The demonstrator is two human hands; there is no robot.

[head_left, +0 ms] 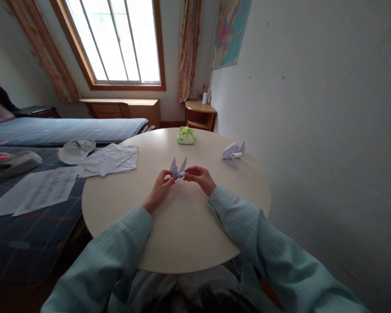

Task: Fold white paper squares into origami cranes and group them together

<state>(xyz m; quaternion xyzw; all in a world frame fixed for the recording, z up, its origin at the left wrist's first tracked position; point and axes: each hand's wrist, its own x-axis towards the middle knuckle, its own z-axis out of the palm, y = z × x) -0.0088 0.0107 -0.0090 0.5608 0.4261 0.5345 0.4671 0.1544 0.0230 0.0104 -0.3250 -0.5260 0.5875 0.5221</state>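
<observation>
Over the middle of a round beige table [182, 234], my left hand [161, 183] and my right hand [199, 177] both pinch a small folded paper figure [178, 168] with two pointed tips standing up. Each hand grips one side of it, fingers closed. Both arms wear light blue sleeves. A second folded paper figure [233, 151] lies on the table to the right, beyond my right hand.
A green and white tissue pack [186, 136] sits at the table's far edge. Loose paper sheets [109, 160] overhang the table's left rim onto a bed [29, 226] with more sheets and a small round fan [76, 149]. A white wall runs along the right.
</observation>
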